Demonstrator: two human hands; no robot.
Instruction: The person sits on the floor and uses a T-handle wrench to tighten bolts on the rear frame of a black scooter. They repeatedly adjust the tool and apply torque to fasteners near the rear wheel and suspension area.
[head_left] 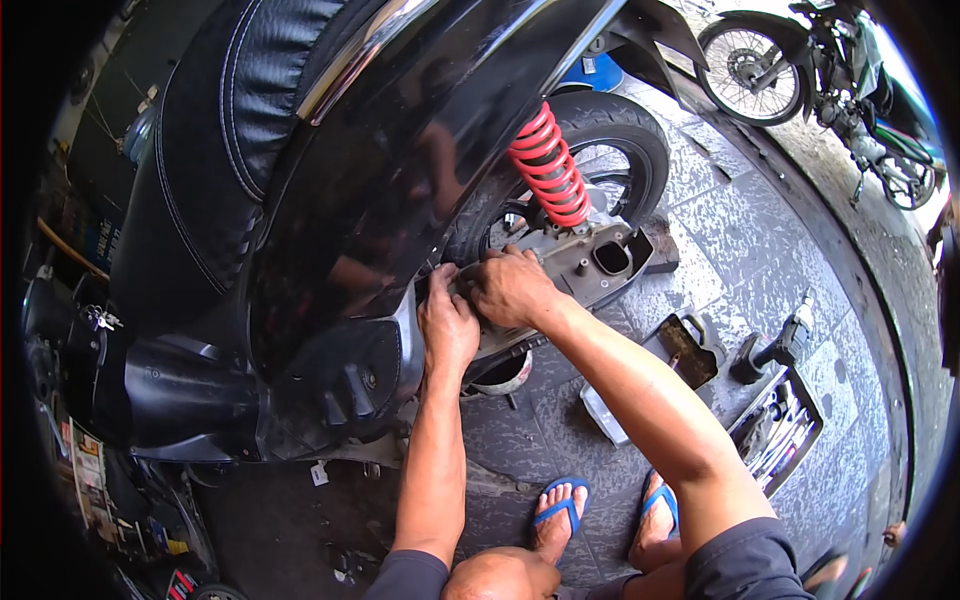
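Fingers of both hands curled onto grey engine cover; left hand at its 7 o'clock end, right hand nearer middle; cover's long axis run toward 2 o'clock, under red spring

Two bare hands, the left hand and the right hand, press on one grey metal engine casing. Just above the fingers stands one red coil shock spring. Two black motorbikes show: the glossy black scooter beside the fingers, and one parked motorbike far beyond them. Below the fingers are two blue sandals.
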